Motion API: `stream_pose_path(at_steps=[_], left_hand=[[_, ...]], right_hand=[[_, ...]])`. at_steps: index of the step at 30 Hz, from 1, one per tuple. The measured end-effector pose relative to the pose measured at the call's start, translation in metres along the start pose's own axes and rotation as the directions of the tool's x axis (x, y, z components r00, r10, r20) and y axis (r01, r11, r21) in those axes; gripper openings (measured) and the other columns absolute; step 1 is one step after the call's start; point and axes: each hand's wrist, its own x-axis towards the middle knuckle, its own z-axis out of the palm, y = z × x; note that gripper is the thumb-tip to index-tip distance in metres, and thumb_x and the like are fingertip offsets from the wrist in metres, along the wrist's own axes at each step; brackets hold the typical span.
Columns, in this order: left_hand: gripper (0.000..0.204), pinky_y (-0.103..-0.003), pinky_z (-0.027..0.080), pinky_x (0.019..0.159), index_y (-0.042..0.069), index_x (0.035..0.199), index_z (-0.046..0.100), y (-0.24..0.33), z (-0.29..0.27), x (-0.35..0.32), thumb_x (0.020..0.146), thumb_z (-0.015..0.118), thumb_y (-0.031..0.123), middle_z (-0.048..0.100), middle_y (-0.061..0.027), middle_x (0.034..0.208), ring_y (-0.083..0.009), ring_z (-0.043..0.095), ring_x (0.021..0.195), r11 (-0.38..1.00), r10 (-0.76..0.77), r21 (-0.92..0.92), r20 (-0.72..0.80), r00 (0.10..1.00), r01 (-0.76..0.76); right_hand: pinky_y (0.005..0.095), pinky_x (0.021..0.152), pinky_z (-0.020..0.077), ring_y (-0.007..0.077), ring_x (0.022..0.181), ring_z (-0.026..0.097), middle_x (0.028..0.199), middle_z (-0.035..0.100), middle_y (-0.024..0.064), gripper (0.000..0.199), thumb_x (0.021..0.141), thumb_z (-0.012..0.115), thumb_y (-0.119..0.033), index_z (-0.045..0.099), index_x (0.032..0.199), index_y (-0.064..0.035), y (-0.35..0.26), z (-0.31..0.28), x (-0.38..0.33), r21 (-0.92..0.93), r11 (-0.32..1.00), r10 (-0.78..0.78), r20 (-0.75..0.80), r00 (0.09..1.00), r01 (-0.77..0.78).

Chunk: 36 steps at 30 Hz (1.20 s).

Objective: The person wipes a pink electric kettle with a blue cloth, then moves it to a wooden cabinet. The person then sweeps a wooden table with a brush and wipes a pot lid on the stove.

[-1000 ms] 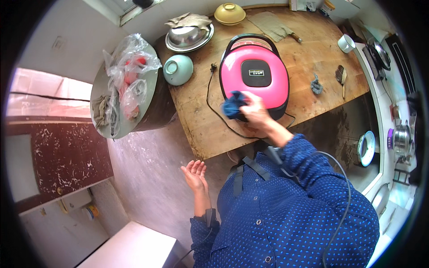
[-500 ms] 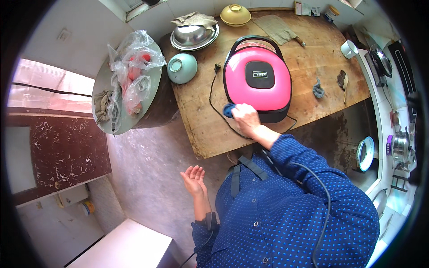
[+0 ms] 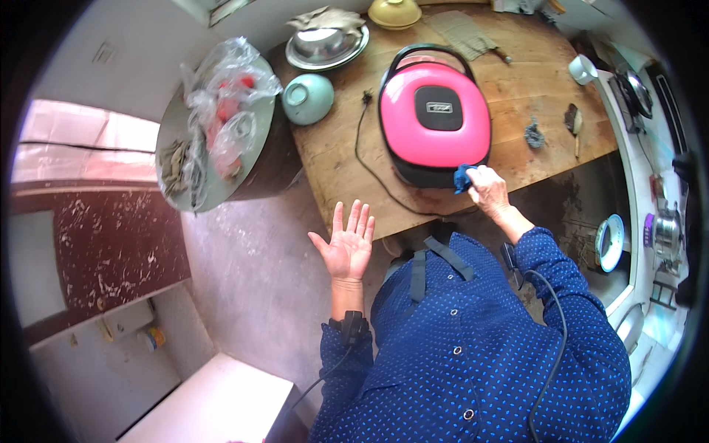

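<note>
A pink and black round cooker stands on a wooden table, its black cord trailing off to the left. My right hand grips a small blue cloth pressed against the cooker's near right side. My left hand hovers flat, palm up and fingers spread, just off the table's near edge, holding nothing.
A pale green bowl, a metal dish and a yellow bowl sit at the table's far left. A round tray with plastic bags stands left of the table. A white cup and a stove are at right.
My right hand has slid the blue cloth along the cooker's near side toward the right. My left hand has risen closer to the table edge, fingers spread wider.
</note>
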Motion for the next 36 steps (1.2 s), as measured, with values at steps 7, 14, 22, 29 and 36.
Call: stream_pose_path(at_steps=[7, 14, 22, 29, 36], left_hand=[[0.084, -0.048, 0.028, 0.128, 0.009, 0.164, 0.035, -0.080, 0.066, 0.079, 0.108, 0.032, 0.072, 0.044, -0.0172, 0.165, -0.0345, 0.041, 0.153, 0.817, -0.041, 0.576, 0.073, 0.996, -0.009], [0.061, -0.047, 0.027, 0.128, 0.000, 0.157, 0.047, -0.199, 0.092, 0.153, 0.114, 0.042, 0.044, 0.049, -0.0177, 0.161, -0.0313, 0.040, 0.154, 0.320, 0.008, 0.906, 0.290, 0.957, -0.277], [0.062, -0.050, 0.023, 0.129, 0.000, 0.155, 0.049, -0.319, 0.140, 0.213, 0.111, 0.050, 0.043, 0.042, -0.0215, 0.165, -0.0384, 0.031, 0.158, -0.174, -0.145, 0.823, 0.521, 0.841, -0.541], [0.055, -0.048, 0.035, 0.124, -0.004, 0.151, 0.050, -0.356, 0.150, 0.227, 0.105, 0.063, 0.022, 0.051, -0.0251, 0.156, -0.0390, 0.048, 0.147, -0.372, 0.083, 0.873, 0.369, 0.926, -0.315], [0.073, -0.061, 0.027, 0.125, 0.004, 0.157, 0.048, -0.278, 0.195, 0.370, 0.096, 0.076, 0.035, 0.043, -0.0300, 0.160, -0.0488, 0.041, 0.148, -0.870, -0.015, 0.392, 0.585, 0.811, -0.298]], right_hand=[[0.0461, 0.090, 0.0536, 0.0377, 0.102, 0.062, 0.100, 0.064, 0.0192, 0.020, 0.077, 0.065, -0.006, 0.065, 0.097, -0.0027, 0.029, -0.001, 0.007, 0.281, 0.916, 0.355, -0.240, 0.903, -0.286], [0.0345, 0.092, 0.0571, 0.0161, 0.105, 0.068, 0.112, 0.072, 0.0088, 0.027, 0.093, 0.067, -0.001, 0.067, 0.120, -0.0017, -0.008, -0.010, 0.058, 0.880, -0.054, 0.213, 0.472, 0.855, -0.472], [0.0308, 0.091, 0.0569, 0.0150, 0.102, 0.067, 0.112, 0.069, 0.0050, 0.032, 0.093, 0.063, 0.003, 0.065, 0.124, -0.0021, 0.119, -0.012, 0.102, 0.808, -0.554, 0.356, 0.448, 0.820, -0.201], [0.0286, 0.094, 0.0546, 0.0147, 0.106, 0.067, 0.118, 0.072, 0.0083, 0.045, 0.093, 0.069, -0.007, 0.062, 0.136, 0.0040, 0.235, 0.020, 0.126, 0.936, -0.107, 0.632, 0.324, 0.704, -0.336], [0.0382, 0.096, 0.0539, 0.0326, 0.107, 0.068, 0.110, 0.067, 0.0179, 0.034, 0.090, 0.065, -0.006, 0.067, 0.122, 0.0043, 0.248, 0.084, 0.164, 0.857, 0.310, 0.494, 0.224, 0.840, -0.411]])
